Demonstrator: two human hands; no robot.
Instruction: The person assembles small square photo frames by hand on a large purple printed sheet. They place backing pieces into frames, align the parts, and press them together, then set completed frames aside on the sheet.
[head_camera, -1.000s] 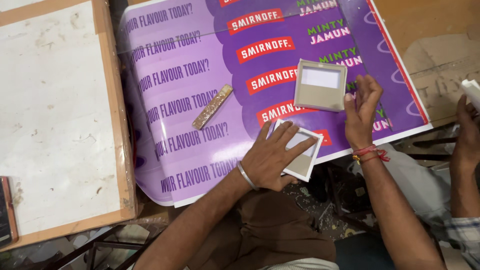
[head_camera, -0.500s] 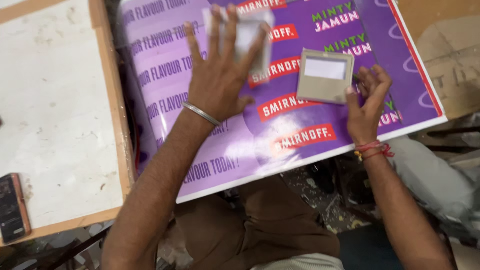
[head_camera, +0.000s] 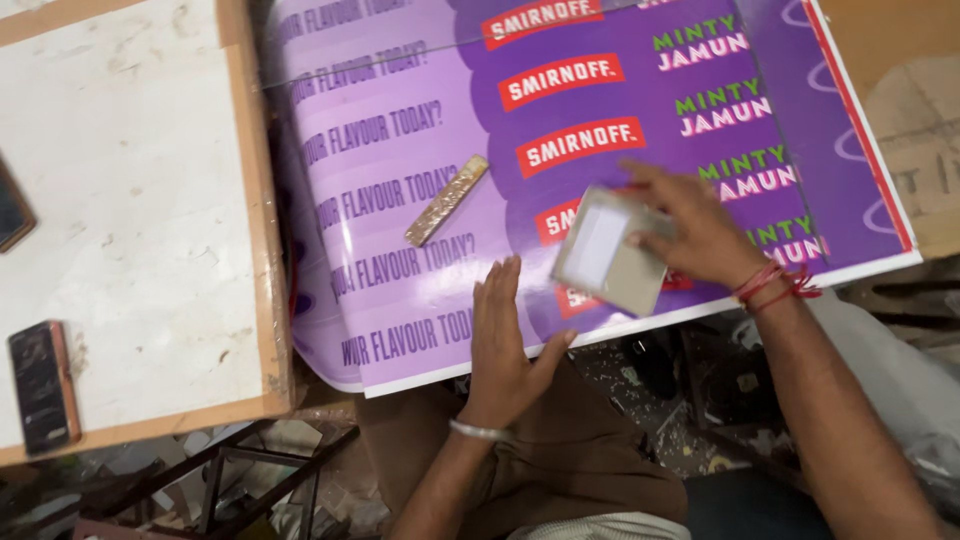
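Currently right hand (head_camera: 700, 235) clamps small grey square frame (head_camera: 608, 250) above purple printed sheet (head_camera: 420, 130); left hand (head_camera: 505, 340) open, flat on sheet edge. Risk: tilted frame slips off.

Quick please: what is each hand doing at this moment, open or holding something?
Left hand: open, flat on the purple printed sheet, holding nothing.
Right hand: closed on a small grey square frame with a white centre.

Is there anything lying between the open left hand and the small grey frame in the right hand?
Nothing visible. The left hand rests flat on the purple poster; only bare poster separates it from the grey frame held by the right hand. The gold strip lies off to the side.
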